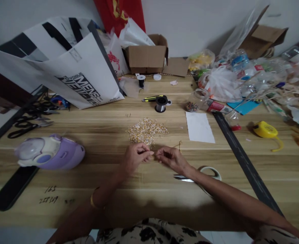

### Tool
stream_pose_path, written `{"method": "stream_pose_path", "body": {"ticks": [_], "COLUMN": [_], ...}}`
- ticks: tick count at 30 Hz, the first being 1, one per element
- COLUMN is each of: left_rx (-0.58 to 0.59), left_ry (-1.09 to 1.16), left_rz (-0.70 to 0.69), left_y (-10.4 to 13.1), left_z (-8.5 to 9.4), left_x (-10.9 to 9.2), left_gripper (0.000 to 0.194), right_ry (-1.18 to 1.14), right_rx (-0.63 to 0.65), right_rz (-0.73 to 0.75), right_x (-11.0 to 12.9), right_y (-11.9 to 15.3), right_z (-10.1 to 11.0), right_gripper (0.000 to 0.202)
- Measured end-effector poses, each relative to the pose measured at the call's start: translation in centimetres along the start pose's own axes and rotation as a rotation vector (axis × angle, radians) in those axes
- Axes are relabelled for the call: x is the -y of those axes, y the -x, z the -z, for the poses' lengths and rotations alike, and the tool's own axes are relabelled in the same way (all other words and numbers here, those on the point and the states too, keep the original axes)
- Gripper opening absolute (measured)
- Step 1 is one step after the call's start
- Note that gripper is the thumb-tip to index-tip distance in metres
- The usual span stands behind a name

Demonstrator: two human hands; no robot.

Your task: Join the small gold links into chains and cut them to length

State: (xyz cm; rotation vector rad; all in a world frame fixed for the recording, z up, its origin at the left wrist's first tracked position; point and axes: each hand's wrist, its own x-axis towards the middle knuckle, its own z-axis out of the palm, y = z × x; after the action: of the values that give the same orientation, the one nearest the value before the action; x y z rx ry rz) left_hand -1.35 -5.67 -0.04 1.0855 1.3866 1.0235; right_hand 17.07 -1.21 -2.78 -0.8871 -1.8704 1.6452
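My left hand (139, 156) and my right hand (171, 158) meet fingertip to fingertip over the table, both pinched. Whatever sits between the left fingers is tiny, perhaps a bead; I cannot make it out. The right fingers also close on something too small to name. Just beyond my hands lies a loose heap of gold and clear beads (146, 130). A short gold strand (180, 146) rests past the right hand. Under my right forearm lie scissors (212, 173) with pale handles, partly hidden by the arm.
A spool of wire (161, 104) and a yellow-black cutter (150, 98) lie behind the beads. White paper (200, 127) and a yellow tape measure (265, 129) are to the right. Leftward are a purple bottle (60, 154), black-handled scissors (24, 128) and a large paper bag (85, 74).
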Motion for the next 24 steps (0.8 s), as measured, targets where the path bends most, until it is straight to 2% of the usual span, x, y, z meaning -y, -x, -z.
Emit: {"method": "stream_pose_path", "body": {"ticks": [8, 18, 24], "left_rx": [0.07, 0.134, 0.101], "left_ry": [-0.112, -0.052, 0.044], "left_rz": [0.014, -0.014, 0.038], "left_y": [-0.7, -1.6, -1.8], "left_z": [1.7, 0.5, 0.0], "left_x": [0.2, 1.6, 1.4], "left_gripper": [0.016, 0.025, 0.027], "right_ry": [0.161, 0.165, 0.139], "right_rx": [-0.029, -0.07, -0.097], "right_rz": [0.143, 0.166, 0.176], "right_x": [-0.6, -0.2, -0.5], "right_y": [0.2, 0.2, 0.1], "right_z": [0.7, 0.7, 0.5], "right_gripper": [0.018, 0.011, 0.014]}}
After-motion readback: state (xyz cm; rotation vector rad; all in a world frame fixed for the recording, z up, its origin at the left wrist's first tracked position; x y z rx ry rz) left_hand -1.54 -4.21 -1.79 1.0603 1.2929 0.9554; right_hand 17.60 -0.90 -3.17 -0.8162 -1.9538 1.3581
